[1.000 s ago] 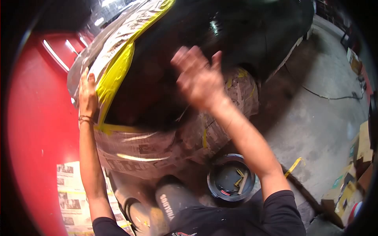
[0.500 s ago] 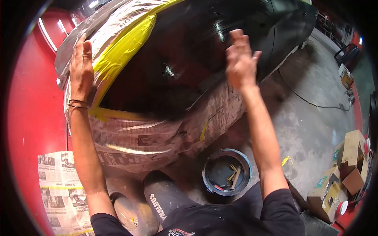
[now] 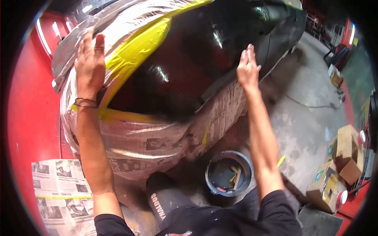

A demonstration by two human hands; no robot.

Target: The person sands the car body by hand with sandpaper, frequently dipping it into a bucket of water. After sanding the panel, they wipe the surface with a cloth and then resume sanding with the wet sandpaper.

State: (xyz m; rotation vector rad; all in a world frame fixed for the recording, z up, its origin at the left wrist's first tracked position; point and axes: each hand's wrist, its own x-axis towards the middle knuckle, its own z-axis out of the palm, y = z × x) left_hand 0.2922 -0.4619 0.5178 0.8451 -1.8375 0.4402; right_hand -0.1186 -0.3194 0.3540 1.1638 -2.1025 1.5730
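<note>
A glossy dark car panel (image 3: pixel 185 51) fills the upper middle, bordered by yellow masking tape (image 3: pixel 138 49). My left hand (image 3: pixel 89 65) holds nothing; its fingers stretch upward beside the tape, overlapping the white plastic sheeting (image 3: pixel 130 23) at the panel's left. Dark bands circle that wrist. On the other side, my right hand (image 3: pixel 248 71) is also bare, fingers extended and close together, overlapping the panel's lower right edge in this view. Newspaper (image 3: pixel 157 139) masks the area below the panel.
A round blue-rimmed bucket (image 3: pixel 213 187) with sticks inside stands on the concrete floor near my legs. Cardboard boxes (image 3: pixel 348 147) lie at the right, and a hose (image 3: pixel 309 105) crosses the floor. A red car surface (image 3: pixel 35 106) borders the left, with newspaper sheets (image 3: pixel 61 196) below.
My right hand has moved lower and slightly right, toward the panel's edge, with its fingers turned more edge-on. My left hand appears a little farther right as the view shifts.
</note>
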